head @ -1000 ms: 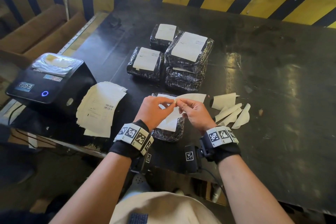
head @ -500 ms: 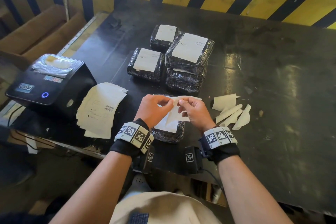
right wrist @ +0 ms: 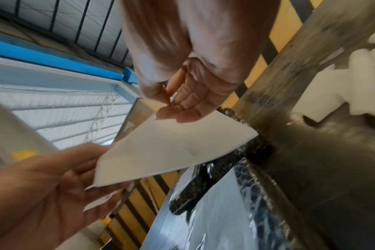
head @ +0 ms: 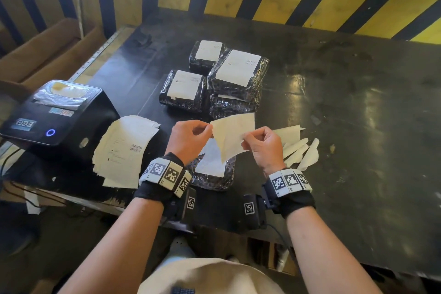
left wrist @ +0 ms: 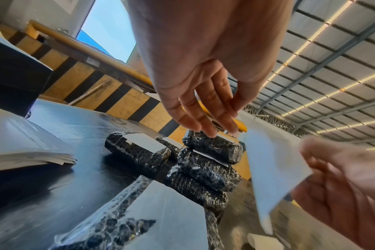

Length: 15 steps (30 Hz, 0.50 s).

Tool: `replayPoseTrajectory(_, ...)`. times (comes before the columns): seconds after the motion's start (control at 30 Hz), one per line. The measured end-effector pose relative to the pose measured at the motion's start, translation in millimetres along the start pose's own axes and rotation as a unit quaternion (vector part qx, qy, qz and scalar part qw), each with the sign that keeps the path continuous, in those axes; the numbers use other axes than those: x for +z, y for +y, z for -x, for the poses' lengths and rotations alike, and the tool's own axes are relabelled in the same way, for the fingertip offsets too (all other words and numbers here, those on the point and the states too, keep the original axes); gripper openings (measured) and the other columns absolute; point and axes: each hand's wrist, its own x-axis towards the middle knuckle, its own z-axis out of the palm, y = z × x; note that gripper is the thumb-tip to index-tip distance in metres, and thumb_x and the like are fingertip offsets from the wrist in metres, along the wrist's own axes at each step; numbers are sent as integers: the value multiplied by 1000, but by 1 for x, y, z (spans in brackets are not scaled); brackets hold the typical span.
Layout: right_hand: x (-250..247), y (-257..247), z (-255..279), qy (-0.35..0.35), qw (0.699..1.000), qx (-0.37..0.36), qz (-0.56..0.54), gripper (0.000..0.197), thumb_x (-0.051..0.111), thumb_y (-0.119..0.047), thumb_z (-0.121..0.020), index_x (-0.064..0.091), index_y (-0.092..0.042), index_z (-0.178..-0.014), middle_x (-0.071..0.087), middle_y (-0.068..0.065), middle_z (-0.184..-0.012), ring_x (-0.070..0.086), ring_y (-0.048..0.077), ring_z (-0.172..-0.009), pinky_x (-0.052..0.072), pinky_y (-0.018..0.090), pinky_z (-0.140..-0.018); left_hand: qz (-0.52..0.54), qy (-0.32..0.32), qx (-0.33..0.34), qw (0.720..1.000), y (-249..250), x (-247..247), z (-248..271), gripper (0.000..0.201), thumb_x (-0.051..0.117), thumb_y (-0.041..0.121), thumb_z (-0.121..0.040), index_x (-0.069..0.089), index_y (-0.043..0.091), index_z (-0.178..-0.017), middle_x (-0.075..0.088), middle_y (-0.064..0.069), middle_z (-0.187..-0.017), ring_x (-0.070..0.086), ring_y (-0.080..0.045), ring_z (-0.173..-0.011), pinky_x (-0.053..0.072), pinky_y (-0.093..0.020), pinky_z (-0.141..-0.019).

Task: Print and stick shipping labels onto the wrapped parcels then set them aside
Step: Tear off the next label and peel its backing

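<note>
Both hands hold a cream label sheet (head: 232, 137) up over a black wrapped parcel (head: 214, 180) near the table's front edge. My left hand (head: 208, 130) pinches the sheet's left corner and my right hand (head: 247, 137) pinches its right edge. A white label (head: 210, 163) lies on top of that parcel. In the left wrist view the sheet (left wrist: 272, 169) hangs between my left fingers (left wrist: 206, 116) and the right hand (left wrist: 343, 186). The right wrist view shows the right fingertips (right wrist: 171, 115) nipping the sheet (right wrist: 171, 148).
Several labelled black parcels (head: 238, 71) are piled mid-table behind my hands. A black label printer (head: 59, 112) sits at the left, with a loose stack of printed labels (head: 124, 150) beside it. Curled backing strips (head: 300, 150) lie to the right on the dark table (head: 358, 126).
My hands have drawn slightly apart. The sheet, earlier bent and reaching down to the parcel, now stands free and spread flat between them.
</note>
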Motion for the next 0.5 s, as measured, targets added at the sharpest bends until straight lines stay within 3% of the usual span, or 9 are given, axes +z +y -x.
replayPoseTrajectory(0.1, -11, 0, 0, -21, 1000, -13, -3, 12, 65, -3, -88, 59, -13, -87, 68, 6, -74, 64, 10, -59, 56, 25, -66, 11, 9, 1, 1000, 5, 2, 0, 20, 60, 24, -92, 75, 11, -88, 70, 5, -75, 61, 0, -62, 43, -13, -59)
replayPoseTrajectory(0.23, -12, -3, 3, -32, 999, -29, 21, 13, 59, -2, -93, 69, -11, -94, 68, 1, -78, 63, 2, -60, 55, 19, -66, 11, 5, 10, 1000, 9, 7, -1, 21, 59, 25, -93, 74, 10, -94, 72, 1, -82, 63, -3, -66, 41, -6, -54)
replayPoseTrajectory(0.4, -19, -5, 4, 4, 998, -28, 60, 18, 57, -2, -93, 71, -3, -105, 69, 1, -83, 63, -2, -61, 49, 10, -63, 22, 0, 13, 1000, 6, -1, -9, 21, 59, 24, -93, 74, 12, -85, 73, 0, -81, 66, -10, -67, 51, -19, -64)
replayPoseTrajectory(0.5, -15, -8, 6, 34, 998, -17, 45, 15, 60, -8, -92, 73, -8, -101, 72, 3, -87, 66, 6, -68, 51, 13, -65, 27, -16, 23, 999, 6, -5, -15, 22, 58, 24, -94, 74, 11, -88, 73, 0, -82, 65, -10, -66, 54, -21, -63)
